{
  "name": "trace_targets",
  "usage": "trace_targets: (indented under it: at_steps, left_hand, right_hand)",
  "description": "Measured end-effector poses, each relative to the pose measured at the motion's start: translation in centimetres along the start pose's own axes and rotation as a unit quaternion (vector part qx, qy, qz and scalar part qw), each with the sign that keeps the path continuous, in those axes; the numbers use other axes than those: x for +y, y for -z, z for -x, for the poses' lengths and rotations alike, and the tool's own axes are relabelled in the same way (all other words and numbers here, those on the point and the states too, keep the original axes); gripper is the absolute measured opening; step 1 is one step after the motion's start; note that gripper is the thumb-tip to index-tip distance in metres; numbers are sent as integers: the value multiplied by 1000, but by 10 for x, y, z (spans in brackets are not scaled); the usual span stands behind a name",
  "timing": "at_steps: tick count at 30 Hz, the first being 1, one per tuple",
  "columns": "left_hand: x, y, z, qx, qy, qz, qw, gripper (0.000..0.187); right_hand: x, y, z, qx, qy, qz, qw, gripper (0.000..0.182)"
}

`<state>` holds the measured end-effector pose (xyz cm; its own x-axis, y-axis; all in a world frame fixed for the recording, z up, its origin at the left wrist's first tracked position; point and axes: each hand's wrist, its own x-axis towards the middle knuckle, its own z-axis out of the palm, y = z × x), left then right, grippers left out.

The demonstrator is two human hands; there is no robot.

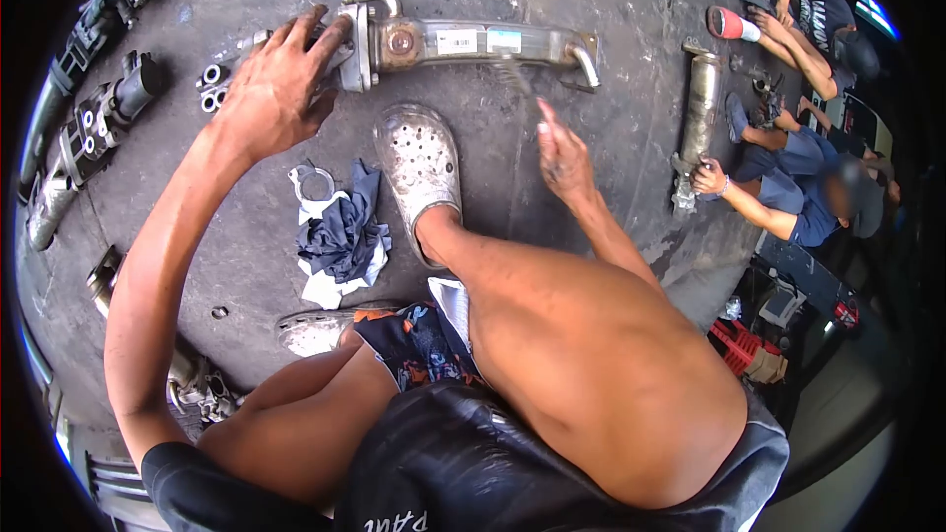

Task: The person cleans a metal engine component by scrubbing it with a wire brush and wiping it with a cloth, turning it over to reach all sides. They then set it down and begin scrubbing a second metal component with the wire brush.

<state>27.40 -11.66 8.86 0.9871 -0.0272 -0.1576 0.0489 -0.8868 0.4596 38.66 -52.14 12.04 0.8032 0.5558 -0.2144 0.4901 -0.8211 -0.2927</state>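
Note:
A silvery metal EGR cooler (448, 42) with two paper labels and a bent pipe at each end lies across the floor. My left hand (276, 89) grips its left, flanged end, fingers bent over the housing and the thumb low at its side. My right hand (567, 158) is closed on a small brush (512, 74), whose bristle end is blurred at the lower edge of the cooler. The brush's handle is mostly hidden by the fingers. Below the left hand, a crumpled dark and white rag (340, 236) lies beside a metal ring clamp (312, 183).
My clog (419, 153) stands just below the cooler. More coolers and valve parts (103, 118) line the left side. At the right, a seated person (798, 187) holds another cylindrical cooler (702, 103); a second person (823, 20) sits behind. A red crate (739, 347) stands lower right.

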Motion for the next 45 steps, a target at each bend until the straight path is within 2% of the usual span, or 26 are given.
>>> trace_targets:
  at_steps: [1,4,5,8,9,12,13,17,21,24,25,28,29,32,33,36,38,40,45]
  left_hand:
    - [0,1,0,0,-2,-1,1000,82]
    - [-5,2,1,-2,-14,8,1000,82]
    - [-6,3,1,-2,-10,6,1000,82]
    - [-3,-1,0,1,-9,12,1000,82]
    - [-4,-2,1,6,-12,12,1000,83]
    - [-8,-3,2,13,-18,17,1000,83]
    - [-9,-2,2,14,-20,18,1000,83]
    - [-2,1,0,0,-8,11,1000,83]
    - [-7,2,3,3,-19,20,1000,84]
    - [-5,1,1,8,-17,13,1000,83]
    - [-4,-1,1,9,-13,7,1000,83]
    - [-8,2,3,8,-33,6,999,80]
    - [-8,3,4,3,-28,8,1000,80]
    - [-5,4,0,3,-21,9,1000,80]
    - [-4,4,1,5,-22,6,1000,80]
    - [-5,4,4,7,-25,12,1000,79]
    - [-10,5,2,14,-33,10,999,79]
    - [-12,-1,3,21,-37,10,999,78]
    - [-13,-5,1,32,-34,13,999,80]
  right_hand:
    - [8,-10,2,-2,30,-2,1000,39]
    - [15,3,8,-25,-104,-2,994,40]
    - [36,-5,12,42,-28,11,999,40]
    - [19,-14,10,66,26,-2,997,41]
    - [9,-11,9,18,-12,-3,1000,40]
    - [19,-3,14,0,-94,-3,996,40]
    - [28,-8,14,65,-41,3,997,40]
    - [10,-23,16,25,-59,-13,998,39]
    - [25,-21,17,60,-76,4,995,40]
    - [25,-33,21,43,-63,-18,997,40]
    - [18,-38,21,55,-33,-32,997,40]
    - [19,-27,15,35,-64,-1,997,41]
    - [19,-19,15,38,-112,-18,993,42]
    - [14,-23,24,-5,-142,-41,989,43]
    - [13,-30,21,41,-50,-57,996,41]
    - [3,-7,6,-12,-94,-18,995,41]
    - [1,3,5,-2,-47,-29,998,42]
    - [-28,34,-3,-31,-38,-65,997,44]
    - [-83,85,-59,-123,4,-22,992,46]
